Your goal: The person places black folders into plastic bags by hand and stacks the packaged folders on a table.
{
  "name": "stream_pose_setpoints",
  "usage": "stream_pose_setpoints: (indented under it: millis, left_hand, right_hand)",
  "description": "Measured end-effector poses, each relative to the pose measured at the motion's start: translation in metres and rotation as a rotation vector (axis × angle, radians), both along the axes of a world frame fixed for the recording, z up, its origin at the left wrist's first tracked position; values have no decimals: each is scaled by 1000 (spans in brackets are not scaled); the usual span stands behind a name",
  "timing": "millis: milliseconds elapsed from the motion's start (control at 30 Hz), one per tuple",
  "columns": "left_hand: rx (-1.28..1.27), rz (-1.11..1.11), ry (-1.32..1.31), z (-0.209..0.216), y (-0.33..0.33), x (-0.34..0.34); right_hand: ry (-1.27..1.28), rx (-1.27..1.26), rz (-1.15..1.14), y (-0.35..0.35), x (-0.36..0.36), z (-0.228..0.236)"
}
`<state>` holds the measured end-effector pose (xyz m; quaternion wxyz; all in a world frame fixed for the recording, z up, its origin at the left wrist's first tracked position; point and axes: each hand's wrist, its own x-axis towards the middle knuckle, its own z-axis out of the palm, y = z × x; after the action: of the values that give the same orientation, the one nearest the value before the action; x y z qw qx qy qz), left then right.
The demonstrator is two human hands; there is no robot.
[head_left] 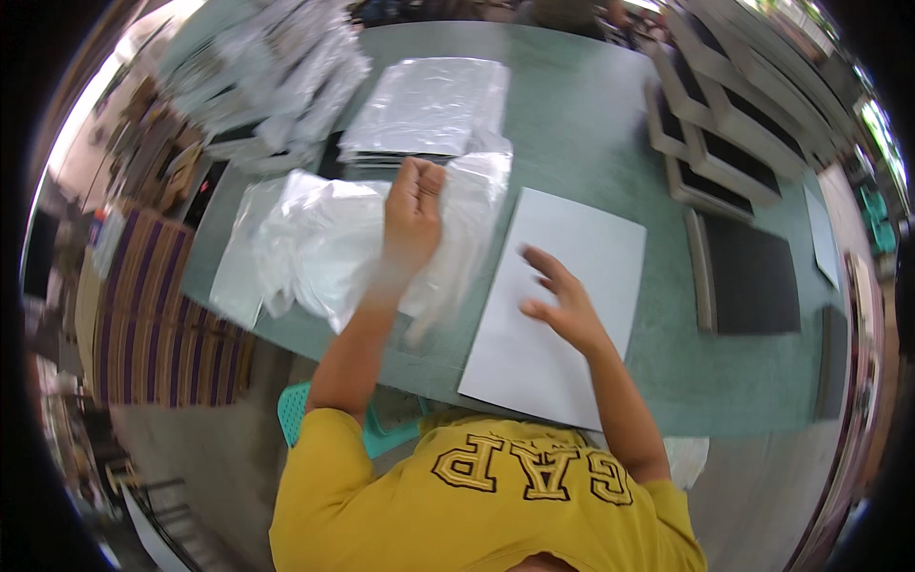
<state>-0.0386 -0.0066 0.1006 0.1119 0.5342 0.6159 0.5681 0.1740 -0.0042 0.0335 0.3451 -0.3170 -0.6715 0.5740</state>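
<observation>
My left hand is closed in a fist, gripping a clear plastic bag; exactly where the fingers pinch it is hard to see. Below and beside it lies a loose heap of clear plastic bags. Over a large flat white board, in front of me on the table, my right hand is open, fingers apart, with nothing in it. Whether it touches the board I cannot tell. Motion smears my left wrist a little.
Beyond the bags is a plastic-wrapped stack on the green table. A taller wrapped pile stands far left. Grey-and-black boxes are stacked at the right, with a dark box nearer. A turquoise stool is by the table's near edge.
</observation>
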Motion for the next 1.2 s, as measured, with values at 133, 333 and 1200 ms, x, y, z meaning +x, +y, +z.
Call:
stream_pose_setpoints:
  millis: [133,333,1200]
  left_hand:
    - [-202,-269,-114,-44,28,55]
    - [-311,-405,634,-169,29,83]
    - [-411,-807,-1,-134,28,91]
  right_hand:
    - [401,-684,-31,26,-2,-21]
    - [-76,-803,-177,9,97,-69]
    - [577,-827,-431,16,113,-68]
